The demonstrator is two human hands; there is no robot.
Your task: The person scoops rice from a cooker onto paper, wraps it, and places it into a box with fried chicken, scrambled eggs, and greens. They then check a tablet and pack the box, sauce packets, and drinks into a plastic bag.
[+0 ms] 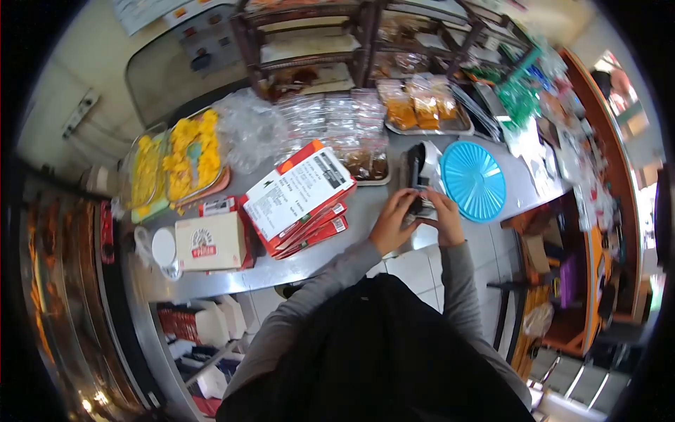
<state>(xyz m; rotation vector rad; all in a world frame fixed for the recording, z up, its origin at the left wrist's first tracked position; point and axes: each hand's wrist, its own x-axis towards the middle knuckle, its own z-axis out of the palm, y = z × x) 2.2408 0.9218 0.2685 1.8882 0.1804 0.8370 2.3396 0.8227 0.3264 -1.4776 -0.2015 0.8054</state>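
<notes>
A small black device with a pale, curved strip like paper on its upper part [422,165] is on the steel counter in front of me. My left hand [392,219] is closed at its near left edge, fingers bent against it. From the other side my right hand [446,216] grips the same near end, its fingertips close to those of the left. The fingers hide the device's near part. Just right of it lies a round turquoise ribbed lid [473,181]. To the left stand stacked red-and-white boxes with a printed label on top [299,193].
Trays of yellow food [191,158] stand at the back left, near a cream box [210,241]. Small packets fill trays [425,105] at the back, below a dark rack [309,49]. Green plastic [519,102] lies at the right. The steel counter's front edge [271,280] is close to me.
</notes>
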